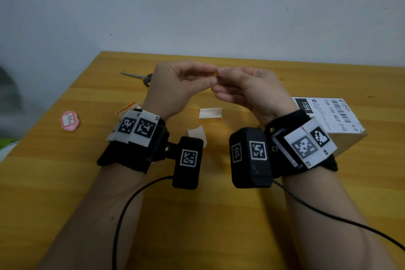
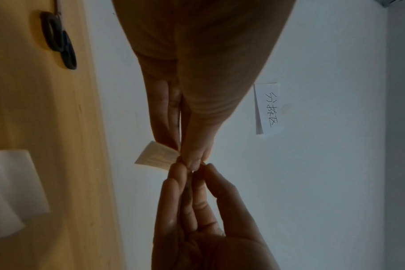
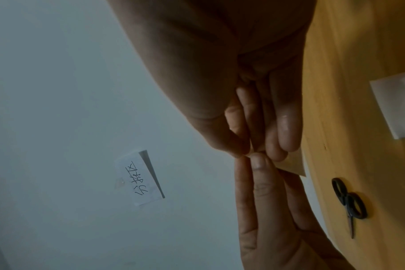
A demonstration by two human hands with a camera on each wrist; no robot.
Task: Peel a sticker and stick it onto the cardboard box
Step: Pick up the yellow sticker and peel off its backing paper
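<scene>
So at about 9 o'clock on the table there's a pink badge with handwriting I can't read, then an orange-edged sticker sheet half hidden behind the left wrist, and scissors up at 11. Dead centre, both hands are raised: the left hand and right hand meet fingertip to fingertip, each grip pinched on the sticker, a small pale paper rectangle with a red-yellow edge showing from above. Two white backing scraps lie below. At 3 o'clock sits the cardboard box, its shipping label reading "15H 159 A03 210".
</scene>
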